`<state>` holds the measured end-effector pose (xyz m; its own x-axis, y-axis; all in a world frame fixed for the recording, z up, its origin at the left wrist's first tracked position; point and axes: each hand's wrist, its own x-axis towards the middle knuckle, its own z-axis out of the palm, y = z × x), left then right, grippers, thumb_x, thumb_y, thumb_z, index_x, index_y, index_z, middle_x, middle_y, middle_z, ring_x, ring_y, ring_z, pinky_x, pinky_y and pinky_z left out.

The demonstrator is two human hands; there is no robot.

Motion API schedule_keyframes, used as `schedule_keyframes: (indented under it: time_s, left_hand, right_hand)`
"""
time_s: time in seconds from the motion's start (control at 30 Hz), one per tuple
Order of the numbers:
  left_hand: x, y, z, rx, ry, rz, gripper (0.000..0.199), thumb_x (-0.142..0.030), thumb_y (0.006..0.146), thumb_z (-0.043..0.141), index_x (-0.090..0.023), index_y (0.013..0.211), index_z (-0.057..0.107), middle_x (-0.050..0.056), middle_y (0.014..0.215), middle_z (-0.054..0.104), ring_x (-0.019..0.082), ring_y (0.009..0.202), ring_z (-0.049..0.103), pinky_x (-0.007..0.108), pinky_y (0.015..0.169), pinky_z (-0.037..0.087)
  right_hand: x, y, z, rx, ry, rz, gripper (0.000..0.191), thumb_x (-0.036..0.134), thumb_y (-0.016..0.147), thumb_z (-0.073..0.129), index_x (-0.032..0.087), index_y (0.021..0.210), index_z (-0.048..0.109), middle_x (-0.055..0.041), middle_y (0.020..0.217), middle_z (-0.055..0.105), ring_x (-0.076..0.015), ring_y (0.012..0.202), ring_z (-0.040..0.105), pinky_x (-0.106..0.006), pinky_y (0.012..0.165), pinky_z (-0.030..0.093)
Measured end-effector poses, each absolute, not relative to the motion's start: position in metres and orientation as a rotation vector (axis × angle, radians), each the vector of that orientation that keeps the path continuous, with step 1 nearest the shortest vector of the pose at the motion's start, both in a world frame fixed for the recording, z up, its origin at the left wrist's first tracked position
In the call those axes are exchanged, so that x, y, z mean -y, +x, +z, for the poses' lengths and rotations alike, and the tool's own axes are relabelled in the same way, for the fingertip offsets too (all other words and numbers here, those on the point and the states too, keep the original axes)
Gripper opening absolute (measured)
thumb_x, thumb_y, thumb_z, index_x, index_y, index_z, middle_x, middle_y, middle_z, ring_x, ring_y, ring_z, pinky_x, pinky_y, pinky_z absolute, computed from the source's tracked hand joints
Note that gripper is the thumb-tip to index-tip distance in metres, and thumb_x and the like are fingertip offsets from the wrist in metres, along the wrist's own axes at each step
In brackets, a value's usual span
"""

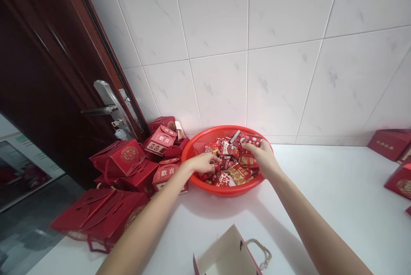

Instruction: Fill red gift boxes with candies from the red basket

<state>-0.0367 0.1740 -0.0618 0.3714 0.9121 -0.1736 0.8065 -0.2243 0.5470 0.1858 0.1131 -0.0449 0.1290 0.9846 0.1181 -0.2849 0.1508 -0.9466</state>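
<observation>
A red plastic basket (221, 191) on the white table holds many small wrapped snacks, mostly red, with a gold packet (240, 174) near its front. My left hand (203, 163) reaches over the basket's left side, its curled fingers on a small red packet. My right hand (262, 158) is at the basket's right side, thumb and fingers closed on a red patterned packet (252, 140). Nearer to me stands an open box (224, 253) with a pale inside and a twisted rope handle; its lower part is cut off by the frame.
Red gift boxes (128, 155) are piled at the left, beside a dark door with a metal handle (111, 104). More red boxes (388, 143) sit at the right edge. A tiled wall (218, 87) rises behind the white table (314, 172).
</observation>
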Motion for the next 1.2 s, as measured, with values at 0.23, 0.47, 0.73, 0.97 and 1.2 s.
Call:
schedule_keyframes:
  time_s: [0.23, 0.47, 0.73, 0.97, 1.2]
  left_hand:
    - [-0.175, -0.039, -0.064, -1.517, 2.109, 0.217, 0.051, -0.005, 0.048, 0.065, -0.023, 0.095, 0.077, 0.005, 0.105, 0.076, 0.025, 0.095, 0.068, 0.024, 0.074, 0.048]
    - [-0.173, -0.036, -0.060, -1.388, 2.128, 0.194, 0.029, -0.024, 0.050, 0.081, -0.021, 0.078, 0.074, -0.003, 0.071, 0.070, 0.019, 0.068, 0.062, 0.023, 0.059, 0.042]
    - [-0.174, -0.031, -0.056, -1.331, 2.052, 0.655, 0.022, -0.039, 0.071, 0.067, -0.018, 0.066, 0.060, -0.002, 0.066, 0.059, 0.016, 0.066, 0.053, 0.025, 0.061, 0.039]
    - [-0.168, -0.029, -0.045, -1.230, 1.770, 0.920, 0.029, -0.042, 0.064, 0.068, -0.020, 0.058, 0.050, -0.005, 0.060, 0.049, 0.013, 0.062, 0.047, 0.024, 0.060, 0.038]
    - [-0.163, -0.028, -0.040, -1.219, 1.686, 0.953, 0.027, -0.041, 0.059, 0.069, -0.019, 0.055, 0.053, -0.004, 0.059, 0.051, 0.013, 0.064, 0.049, 0.025, 0.063, 0.039]
  right_hand:
    - [-0.113, 0.186, -0.044, 0.978, -0.940, 1.149, 0.028, 0.030, 0.062, 0.076, 0.019, 0.086, 0.070, -0.0070, 0.089, 0.078, -0.0308, 0.091, 0.073, -0.040, 0.076, 0.059]
    - [-0.112, 0.186, -0.044, 1.003, -0.925, 1.167, 0.025, 0.029, 0.062, 0.075, 0.019, 0.085, 0.070, -0.0061, 0.084, 0.077, -0.0290, 0.084, 0.073, -0.039, 0.074, 0.058]
    - [-0.113, 0.186, -0.045, 1.007, -0.917, 1.144, 0.025, 0.029, 0.063, 0.075, 0.019, 0.085, 0.070, -0.0064, 0.089, 0.078, -0.0300, 0.091, 0.073, -0.038, 0.076, 0.058]
    - [-0.115, 0.187, -0.048, 1.006, -0.913, 1.120, 0.026, 0.031, 0.065, 0.075, 0.019, 0.087, 0.069, -0.0069, 0.088, 0.078, -0.0299, 0.089, 0.072, -0.041, 0.079, 0.058]
    - [-0.115, 0.187, -0.048, 1.000, -0.904, 1.130, 0.029, 0.031, 0.064, 0.076, 0.019, 0.090, 0.070, -0.0064, 0.090, 0.078, -0.0302, 0.092, 0.073, -0.042, 0.084, 0.058]
